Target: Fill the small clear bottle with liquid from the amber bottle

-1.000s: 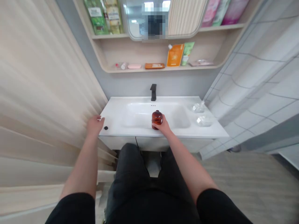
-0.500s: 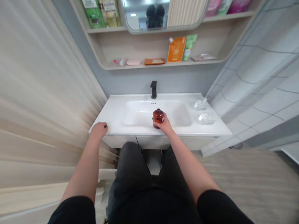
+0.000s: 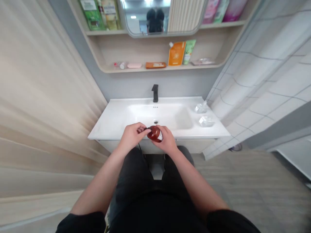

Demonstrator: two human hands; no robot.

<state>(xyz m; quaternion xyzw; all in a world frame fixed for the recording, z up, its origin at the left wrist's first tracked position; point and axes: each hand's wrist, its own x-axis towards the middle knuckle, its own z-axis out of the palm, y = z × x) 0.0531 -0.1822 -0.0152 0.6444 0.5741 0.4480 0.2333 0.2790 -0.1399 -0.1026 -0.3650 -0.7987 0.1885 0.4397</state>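
An amber-brown bottle with a white label is tilted over the front edge of the sink, its neck pointing left. My right hand is wrapped round its body from the right. At the neck, my left hand is closed in a pinch on a small black cap, mostly covered by the fingers. Whether the cap is seated on the bottle cannot be made out. Behind the bottle lies the white sink basin with its drain.
A black faucet stands at the back of the basin. Two clear containers sit on the counter's right side. Above, a shelf holds an orange pouch and a green tube. A pale curtain hangs left.
My left hand has come from the counter's left corner to the bottle's neck with the black piece. My right hand has tipped the upright bottle leftward and drawn it closer to me.
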